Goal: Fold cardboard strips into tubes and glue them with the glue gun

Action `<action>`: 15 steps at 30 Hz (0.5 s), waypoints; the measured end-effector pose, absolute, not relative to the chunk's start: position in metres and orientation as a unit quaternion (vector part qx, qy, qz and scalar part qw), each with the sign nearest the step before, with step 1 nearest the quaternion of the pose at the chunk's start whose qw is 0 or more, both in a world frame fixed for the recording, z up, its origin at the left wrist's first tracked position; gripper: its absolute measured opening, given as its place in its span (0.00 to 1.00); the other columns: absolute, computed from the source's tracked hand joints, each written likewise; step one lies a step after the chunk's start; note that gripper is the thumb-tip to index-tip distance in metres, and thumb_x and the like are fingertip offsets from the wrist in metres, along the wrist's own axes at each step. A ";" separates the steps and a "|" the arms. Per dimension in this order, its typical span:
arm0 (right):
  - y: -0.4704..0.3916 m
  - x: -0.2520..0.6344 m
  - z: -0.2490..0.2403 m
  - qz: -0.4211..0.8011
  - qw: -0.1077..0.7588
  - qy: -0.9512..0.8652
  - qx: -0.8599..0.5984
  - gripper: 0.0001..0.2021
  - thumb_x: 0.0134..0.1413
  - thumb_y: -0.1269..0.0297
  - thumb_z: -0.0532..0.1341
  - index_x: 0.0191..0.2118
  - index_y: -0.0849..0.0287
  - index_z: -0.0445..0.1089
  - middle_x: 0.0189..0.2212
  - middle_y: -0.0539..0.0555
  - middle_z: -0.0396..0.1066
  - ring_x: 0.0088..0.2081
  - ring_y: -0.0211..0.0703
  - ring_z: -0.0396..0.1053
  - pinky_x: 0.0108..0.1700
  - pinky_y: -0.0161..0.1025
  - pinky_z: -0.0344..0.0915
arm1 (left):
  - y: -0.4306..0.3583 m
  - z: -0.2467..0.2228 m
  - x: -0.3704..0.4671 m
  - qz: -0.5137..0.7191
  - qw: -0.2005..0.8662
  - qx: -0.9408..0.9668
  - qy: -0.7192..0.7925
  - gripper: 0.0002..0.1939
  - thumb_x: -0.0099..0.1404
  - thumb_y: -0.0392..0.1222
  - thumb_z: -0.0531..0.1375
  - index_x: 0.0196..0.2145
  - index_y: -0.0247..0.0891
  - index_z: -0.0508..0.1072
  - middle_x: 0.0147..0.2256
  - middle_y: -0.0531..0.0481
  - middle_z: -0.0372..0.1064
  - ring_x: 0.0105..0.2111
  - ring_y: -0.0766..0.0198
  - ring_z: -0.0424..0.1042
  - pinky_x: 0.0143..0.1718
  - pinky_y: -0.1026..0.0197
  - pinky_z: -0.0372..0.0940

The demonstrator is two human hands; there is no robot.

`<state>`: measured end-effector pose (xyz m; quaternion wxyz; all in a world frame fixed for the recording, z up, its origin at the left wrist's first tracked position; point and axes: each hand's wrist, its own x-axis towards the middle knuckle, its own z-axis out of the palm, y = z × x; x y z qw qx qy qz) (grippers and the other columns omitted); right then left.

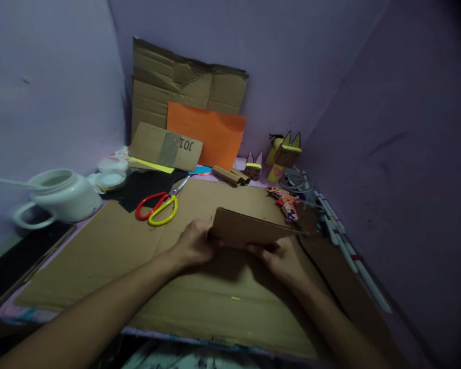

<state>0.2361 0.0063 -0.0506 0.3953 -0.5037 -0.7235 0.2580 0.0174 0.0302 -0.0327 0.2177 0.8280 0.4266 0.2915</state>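
A small rectangular piece of brown cardboard (249,229) is held up above the large cardboard sheet (111,256) that covers the table. My left hand (197,242) grips its left end. At its lower right edge my right hand (284,259) pinches it, thumb in front, the other fingers partly hidden behind. Scissors (163,206) with one red and one yellow handle lie left of my left hand, their blades pointing away. Beyond the held piece are folded cardboard strips (230,176).
A white pot (65,195) with a stick stands at the left, beside small dishes (110,179). Cardboard and orange paper (209,133) lean on the back wall. Decorated paper figures (286,154) stand back right; white rods (353,256) line the right edge.
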 end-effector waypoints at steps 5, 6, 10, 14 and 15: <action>0.003 0.244 -0.050 0.270 0.373 -0.756 -0.465 0.06 0.39 0.65 0.59 0.27 0.57 0.72 0.25 0.51 0.74 0.28 0.42 0.71 0.31 0.36 0.64 | 0.031 -0.025 0.014 0.272 0.250 0.864 0.342 0.08 0.43 0.31 0.61 0.25 0.37 0.75 0.25 0.51 0.71 0.29 0.60 0.70 0.30 0.62 0.62; 0.004 0.245 -0.049 0.272 0.368 -0.761 -0.459 0.07 0.39 0.65 0.58 0.28 0.57 0.72 0.25 0.51 0.74 0.29 0.43 0.71 0.31 0.36 0.64 | 0.031 -0.025 0.015 0.272 0.253 0.867 0.332 0.07 0.43 0.31 0.61 0.24 0.37 0.74 0.24 0.50 0.71 0.29 0.60 0.69 0.31 0.62 0.62; 0.001 0.247 -0.044 0.272 0.357 -0.774 -0.446 0.10 0.41 0.64 0.55 0.30 0.58 0.72 0.27 0.54 0.75 0.30 0.45 0.71 0.33 0.38 0.63 | 0.031 -0.028 0.015 0.267 0.264 0.871 0.317 0.06 0.47 0.34 0.61 0.26 0.36 0.75 0.25 0.50 0.71 0.28 0.62 0.69 0.30 0.63 0.62; -0.002 0.247 -0.036 0.273 0.347 -0.788 -0.429 0.10 0.42 0.63 0.55 0.31 0.56 0.72 0.28 0.54 0.75 0.33 0.47 0.71 0.36 0.41 0.63 | 0.029 -0.030 0.015 0.260 0.264 0.874 0.315 0.07 0.50 0.35 0.61 0.29 0.34 0.75 0.27 0.49 0.71 0.28 0.63 0.70 0.29 0.64 0.62; -0.002 0.247 -0.035 0.273 0.344 -0.791 -0.427 0.11 0.42 0.63 0.55 0.31 0.56 0.72 0.28 0.54 0.75 0.33 0.47 0.71 0.36 0.41 0.63 | 0.028 -0.030 0.015 0.258 0.263 0.875 0.313 0.06 0.50 0.35 0.61 0.29 0.34 0.75 0.27 0.49 0.70 0.28 0.63 0.70 0.29 0.64 0.62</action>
